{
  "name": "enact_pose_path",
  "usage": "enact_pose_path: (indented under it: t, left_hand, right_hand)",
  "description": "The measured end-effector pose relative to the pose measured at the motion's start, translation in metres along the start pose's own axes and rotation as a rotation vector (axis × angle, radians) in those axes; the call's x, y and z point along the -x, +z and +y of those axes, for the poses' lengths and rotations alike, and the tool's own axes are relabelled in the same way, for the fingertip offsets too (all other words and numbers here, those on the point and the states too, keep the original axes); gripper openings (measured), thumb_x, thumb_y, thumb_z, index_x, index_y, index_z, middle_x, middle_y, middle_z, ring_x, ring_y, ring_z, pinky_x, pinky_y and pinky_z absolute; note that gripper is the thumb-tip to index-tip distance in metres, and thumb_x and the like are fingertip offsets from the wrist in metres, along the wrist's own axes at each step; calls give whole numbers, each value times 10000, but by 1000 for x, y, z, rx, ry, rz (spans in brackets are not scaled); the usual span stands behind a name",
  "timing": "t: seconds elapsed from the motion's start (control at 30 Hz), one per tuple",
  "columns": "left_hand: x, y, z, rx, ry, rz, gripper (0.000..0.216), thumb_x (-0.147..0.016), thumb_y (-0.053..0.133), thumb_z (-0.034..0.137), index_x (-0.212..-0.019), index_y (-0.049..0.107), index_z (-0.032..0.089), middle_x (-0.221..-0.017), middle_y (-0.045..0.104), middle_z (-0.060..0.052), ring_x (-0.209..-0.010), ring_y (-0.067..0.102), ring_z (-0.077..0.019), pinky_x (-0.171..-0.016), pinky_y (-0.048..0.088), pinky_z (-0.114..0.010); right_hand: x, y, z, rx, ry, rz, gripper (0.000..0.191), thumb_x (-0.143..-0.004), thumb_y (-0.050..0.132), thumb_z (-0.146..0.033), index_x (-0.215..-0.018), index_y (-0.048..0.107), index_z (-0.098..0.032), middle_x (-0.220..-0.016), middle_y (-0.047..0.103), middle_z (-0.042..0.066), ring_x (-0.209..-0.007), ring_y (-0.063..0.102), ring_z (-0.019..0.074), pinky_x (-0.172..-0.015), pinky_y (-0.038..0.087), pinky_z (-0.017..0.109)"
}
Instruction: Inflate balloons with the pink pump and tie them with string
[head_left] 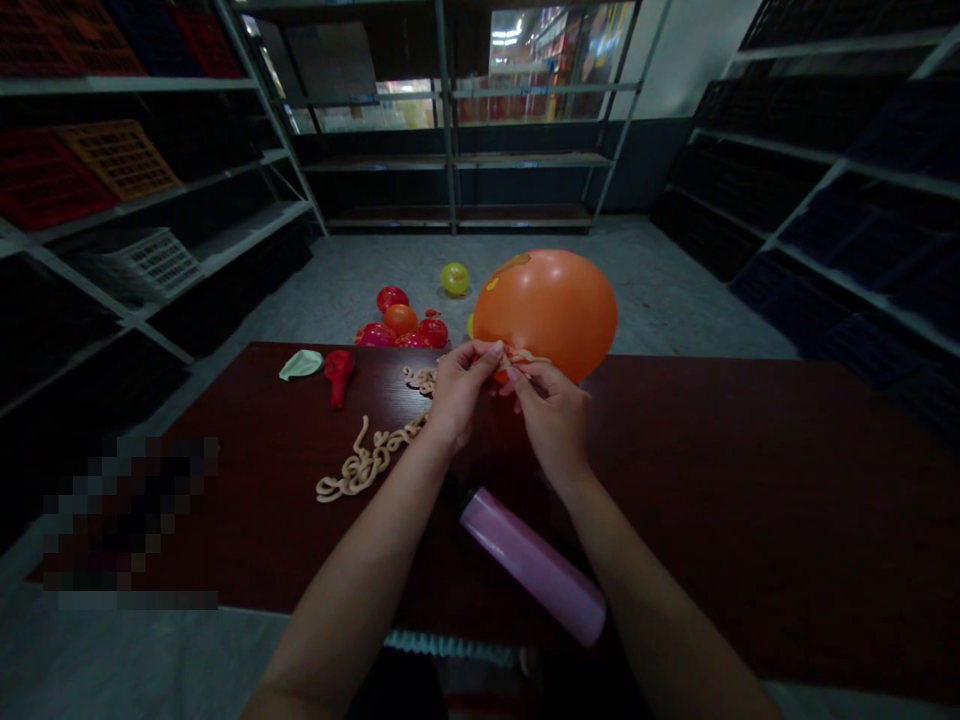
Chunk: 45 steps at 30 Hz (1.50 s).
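Observation:
A large inflated orange balloon (551,305) stands above the table's far edge, its neck side towards me. At that neck, a thin beige rubber cord (531,356) runs between my fingers. My left hand (466,385) is closed in a pinch on the cord by the balloon. My right hand (553,410) pinches the cord too, close beside the left fingertips. The balloon's neck itself is hidden by my fingers. More beige rubber cord (367,462) lies in loose coils left of my left forearm. A pink cylindrical pump (532,565) with a black end lies between my forearms.
On the dark wooden table (750,480) lie a limp red balloon (339,375) and a limp pale green balloon (301,364). Beyond it, several inflated balloons, one of them yellow (454,279), rest on the floor. Shelves with crates (120,160) stand around; a pixelated patch covers the table's left.

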<state>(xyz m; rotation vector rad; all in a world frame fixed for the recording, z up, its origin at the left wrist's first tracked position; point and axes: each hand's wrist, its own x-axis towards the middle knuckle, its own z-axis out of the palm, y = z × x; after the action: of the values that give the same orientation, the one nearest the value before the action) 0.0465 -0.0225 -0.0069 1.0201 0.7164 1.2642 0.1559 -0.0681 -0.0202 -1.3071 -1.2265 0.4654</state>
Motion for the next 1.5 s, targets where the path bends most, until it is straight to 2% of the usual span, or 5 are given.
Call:
enact_pose_path:
  t: [0.4, 0.57, 0.77, 0.97, 1.5]
  left_hand:
    - [-4, 6, -1, 277, -57, 253, 305, -786, 790, 395, -775, 605, 153, -668, 589, 26, -516, 504, -48, -458, 355, -167]
    - [-2, 8, -4, 260, 14, 162, 304, -811, 770, 397, -763, 578, 166, -640, 537, 44, -525, 476, -49, -520, 400, -167]
    - [-1, 8, -14, 91, 118, 13, 255, -777, 796, 361, -912, 694, 170, -826, 636, 0, -697, 564, -90, -674, 476, -206]
    - [-6, 5, -16, 136, 89, 147, 268, -818, 753, 395, -744, 639, 164, -677, 586, 8, -580, 504, -81, -553, 407, -201]
    - [-12, -4, 3, 497, -176, 338, 231, -798, 791, 281, -728, 614, 150, -605, 571, 38, -482, 501, -48, -458, 355, -176]
  right_hand:
    - [5, -3, -7, 493, -192, -67, 218, -940, 564, -363, -844, 699, -222, -763, 759, 39, -676, 696, 180, -635, 431, 256]
    - [3, -3, -5, 370, -132, -29, 231, -936, 568, -390, -834, 691, -224, -755, 752, 26, -679, 698, 177, -656, 450, 262]
    - [-2, -4, 1, 109, 8, 23, 280, -912, 587, -474, -842, 683, -220, -731, 735, 13, -656, 688, 177, -639, 491, 277]
    - [-3, -2, 6, 117, 34, -39, 270, -898, 590, -470, -832, 682, -224, -698, 721, 8, -650, 678, 177, -646, 484, 278]
    - [-1, -1, 6, 227, -14, -166, 284, -882, 565, -435, -702, 629, -224, -661, 682, 16, -628, 623, 177, -640, 415, 282]
